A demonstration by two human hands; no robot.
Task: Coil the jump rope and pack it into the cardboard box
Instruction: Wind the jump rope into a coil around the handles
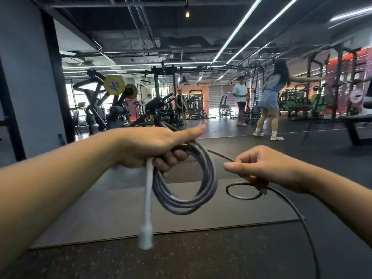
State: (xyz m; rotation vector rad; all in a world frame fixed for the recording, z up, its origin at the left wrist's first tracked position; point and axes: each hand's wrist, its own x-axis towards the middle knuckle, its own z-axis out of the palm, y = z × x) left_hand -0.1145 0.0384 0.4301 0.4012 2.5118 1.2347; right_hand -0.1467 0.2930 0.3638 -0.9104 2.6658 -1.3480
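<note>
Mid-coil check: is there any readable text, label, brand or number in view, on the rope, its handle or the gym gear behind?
No text can be read in this frame.
Jump rope and its white handle: no print visible, and the handle is motion-blurred.
Yellow weight plates: a centre marking, too blurred to read.
Hanging ceiling sign: too small and dark to read.
Cardboard box: not in view.

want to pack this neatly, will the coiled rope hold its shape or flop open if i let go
The rope probably springs open: only the left hand pinches its loops together, with no tie visible. It looks bendy rather than limp, since the loose length by the right hand curls into a ring unaided. The white handle dangles, so it may swing.
</note>
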